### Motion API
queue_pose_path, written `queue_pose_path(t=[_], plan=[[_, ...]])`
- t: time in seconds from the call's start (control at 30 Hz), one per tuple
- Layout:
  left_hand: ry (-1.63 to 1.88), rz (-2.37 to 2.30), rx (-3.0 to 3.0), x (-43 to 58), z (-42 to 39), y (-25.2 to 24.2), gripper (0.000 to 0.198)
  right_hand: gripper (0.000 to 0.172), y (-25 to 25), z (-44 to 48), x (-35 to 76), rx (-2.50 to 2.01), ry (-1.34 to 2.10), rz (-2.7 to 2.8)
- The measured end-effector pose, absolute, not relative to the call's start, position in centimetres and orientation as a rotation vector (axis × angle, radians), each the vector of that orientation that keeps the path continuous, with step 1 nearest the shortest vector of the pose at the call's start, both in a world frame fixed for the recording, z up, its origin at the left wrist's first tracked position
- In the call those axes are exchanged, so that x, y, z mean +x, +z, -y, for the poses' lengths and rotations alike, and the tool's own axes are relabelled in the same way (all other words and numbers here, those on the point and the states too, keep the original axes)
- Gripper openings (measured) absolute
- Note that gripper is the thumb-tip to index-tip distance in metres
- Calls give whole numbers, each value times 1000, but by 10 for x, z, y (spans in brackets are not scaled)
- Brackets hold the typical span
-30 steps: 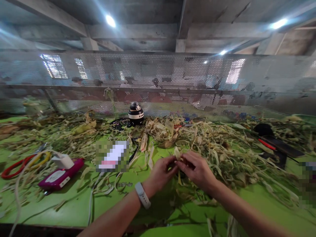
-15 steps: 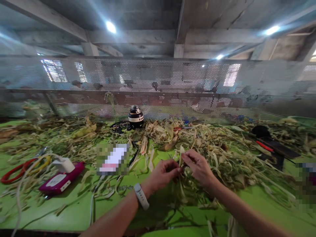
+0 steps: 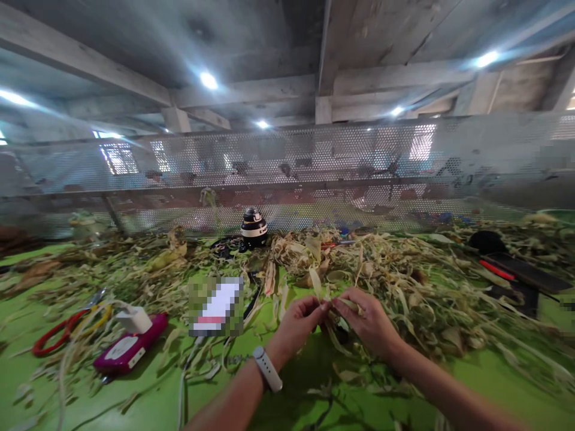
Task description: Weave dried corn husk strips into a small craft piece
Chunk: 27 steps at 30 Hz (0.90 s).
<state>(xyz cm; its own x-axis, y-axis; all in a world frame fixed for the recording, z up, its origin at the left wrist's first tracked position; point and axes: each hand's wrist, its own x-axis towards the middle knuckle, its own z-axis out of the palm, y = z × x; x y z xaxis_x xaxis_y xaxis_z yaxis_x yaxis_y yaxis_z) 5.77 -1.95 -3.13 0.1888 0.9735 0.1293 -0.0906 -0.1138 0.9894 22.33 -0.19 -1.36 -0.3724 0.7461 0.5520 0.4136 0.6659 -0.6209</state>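
Observation:
Both of my hands meet over the green table (image 3: pixel 148 389), fingertips touching, pinched on a pale dried husk strip (image 3: pixel 320 286) that sticks up between them. My left hand (image 3: pixel 297 326), with a white band on the wrist, grips the strip from the left. My right hand (image 3: pixel 366 320) grips it from the right. Loose ends of the strip hang below the fingers. A big heap of dried husk strips (image 3: pixel 404 275) lies just behind and to the right of the hands.
A magenta device with a white charger (image 3: pixel 130 344) and red-handled scissors (image 3: pixel 60 332) lie at the left. A blurred patch (image 3: pixel 215 305) sits left of the hands. A small black and white jar (image 3: pixel 254 226) stands by the perforated metal screen (image 3: pixel 287 173). Dark tools (image 3: pixel 512 269) rest far right.
The camera has tilted and shifted, so the table sits lower in view. My hands have stayed together on the husk strip, working it slightly; the fingers have drawn closer again.

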Motion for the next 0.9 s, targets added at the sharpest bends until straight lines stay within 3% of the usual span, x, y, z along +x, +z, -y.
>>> queue_pose_path(t=[0.4, 0.9], plan=[[1152, -902, 1291, 60, 24, -30, 40, 38, -15, 1, 224, -954, 552, 1881], [1043, -864, 1452, 62, 24, -36, 39, 41, -19, -10, 227, -1005, 1029, 1634]])
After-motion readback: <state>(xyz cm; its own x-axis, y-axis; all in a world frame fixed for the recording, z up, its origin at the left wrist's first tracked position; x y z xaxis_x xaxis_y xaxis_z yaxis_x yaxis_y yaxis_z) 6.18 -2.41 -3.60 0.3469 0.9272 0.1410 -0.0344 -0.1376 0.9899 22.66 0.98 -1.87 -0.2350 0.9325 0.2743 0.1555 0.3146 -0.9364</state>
